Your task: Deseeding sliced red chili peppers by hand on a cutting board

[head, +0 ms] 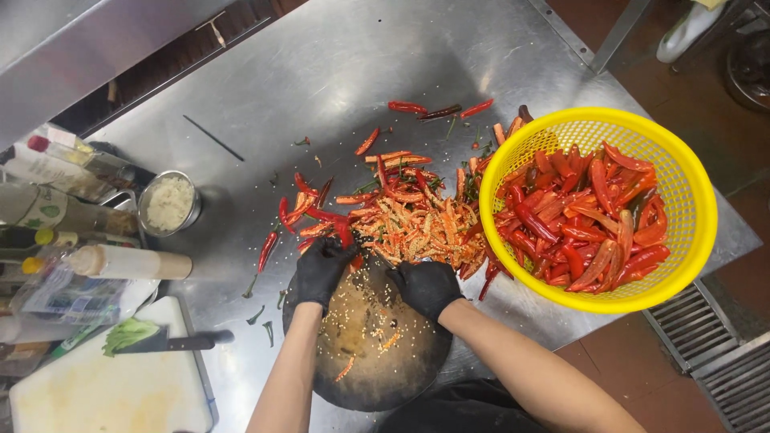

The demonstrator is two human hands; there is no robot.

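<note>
Both my hands wear black gloves and rest at the far edge of a round dark wooden chopping block (377,353) strewn with chili seeds. My left hand (321,269) is curled on a red chili at the block's left rim. My right hand (425,287) is closed at the edge of a heap of chili cores and seeds (421,224) on the steel table; what it holds is hidden. Whole red chilies (309,212) lie scattered beyond my left hand. A yellow mesh basket (678,172) of split red chilies stands to the right.
A steel table (337,72) carries everything. At left are a small metal bowl of white mince (168,204), sauce bottles (120,261), a white cutting board (96,385) with a knife (180,343) and a green leaf. A floor drain grate (714,353) lies at lower right.
</note>
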